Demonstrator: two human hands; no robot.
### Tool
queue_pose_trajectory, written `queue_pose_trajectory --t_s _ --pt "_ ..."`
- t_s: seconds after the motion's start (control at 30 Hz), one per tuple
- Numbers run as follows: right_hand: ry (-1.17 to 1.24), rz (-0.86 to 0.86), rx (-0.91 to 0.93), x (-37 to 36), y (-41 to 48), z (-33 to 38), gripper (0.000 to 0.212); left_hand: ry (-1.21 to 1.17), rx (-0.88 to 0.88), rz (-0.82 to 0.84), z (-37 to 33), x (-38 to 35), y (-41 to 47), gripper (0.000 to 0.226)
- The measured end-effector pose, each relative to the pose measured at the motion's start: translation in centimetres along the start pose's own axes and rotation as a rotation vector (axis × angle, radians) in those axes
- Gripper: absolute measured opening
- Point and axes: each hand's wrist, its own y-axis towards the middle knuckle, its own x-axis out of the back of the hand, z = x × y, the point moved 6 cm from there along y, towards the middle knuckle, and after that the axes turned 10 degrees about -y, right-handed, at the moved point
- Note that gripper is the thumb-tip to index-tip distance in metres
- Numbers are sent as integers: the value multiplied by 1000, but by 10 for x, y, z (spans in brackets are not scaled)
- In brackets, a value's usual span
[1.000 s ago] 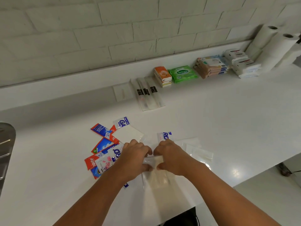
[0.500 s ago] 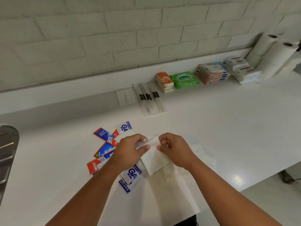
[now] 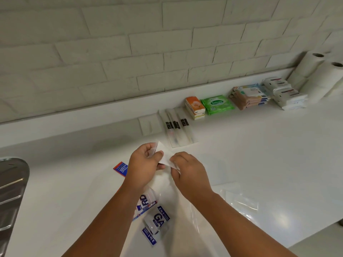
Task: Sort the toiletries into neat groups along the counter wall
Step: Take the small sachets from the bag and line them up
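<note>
My left hand [image 3: 143, 164] and my right hand [image 3: 187, 169] together pinch a small white packet in clear wrap [image 3: 164, 154], held above the white counter [image 3: 259, 154]. Below my arms lie blue-and-white sachets [image 3: 157, 219] and a red-and-blue sachet [image 3: 120, 168]. Along the wall sit a flat white packet [image 3: 150, 125], clear-wrapped toothbrushes [image 3: 177, 128], orange tissue packs [image 3: 195, 107], a green wipes pack [image 3: 217, 104], stacked wipes packs [image 3: 248, 96] and white packs [image 3: 285, 93].
Paper towel rolls [image 3: 315, 71] stand at the far right against the brick wall. A metal sink drainer [image 3: 11, 191] lies at the left edge. Clear plastic wrappers [image 3: 239, 199] lie near the counter's front edge on the right.
Both hands lifted the white packet off the counter and carried it up and toward the wall. The view tilted, so the sachets now lie lower in the frame.
</note>
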Motion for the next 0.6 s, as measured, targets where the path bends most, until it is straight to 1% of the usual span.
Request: queue_pose_trajectory --t_s 0.07,0.13,0.17,0.2,0.27,0.33,0.37,0.47,0.53,0.57,0.6 --pt "0 -56 -11 -1 13 1 18 -102 -18 31 -5 -1 7 37" --pt "44 -47 -73 -3 28 1 11 -163 -56 25 -11 1 12 46" --pt "94 -12 -131 -9 36 -2 15 -159 -85 -1 -14 5 15 46" --pt "173 35 -205 -16 43 -6 19 -124 -119 -34 -16 9 20 43" --pt "382 116 -374 -30 55 -14 21 31 -172 -107 -16 20 29 37" --pt "528 157 -507 -46 66 -20 20 162 -159 -140 -11 28 39 33" --pt "576 178 -549 -54 74 -21 21 177 -132 -132 -8 30 45 30" --pt "687 232 -606 -74 93 -19 27 132 -67 -85 -2 34 64 20" --pt "713 266 -614 -82 104 -19 22 98 -49 -86 -4 36 78 6" --pt "699 266 -622 -84 110 -20 21 108 -49 -92 -7 37 84 5" --pt "701 273 -608 -85 117 -20 19 119 -51 -102 -10 38 92 9"
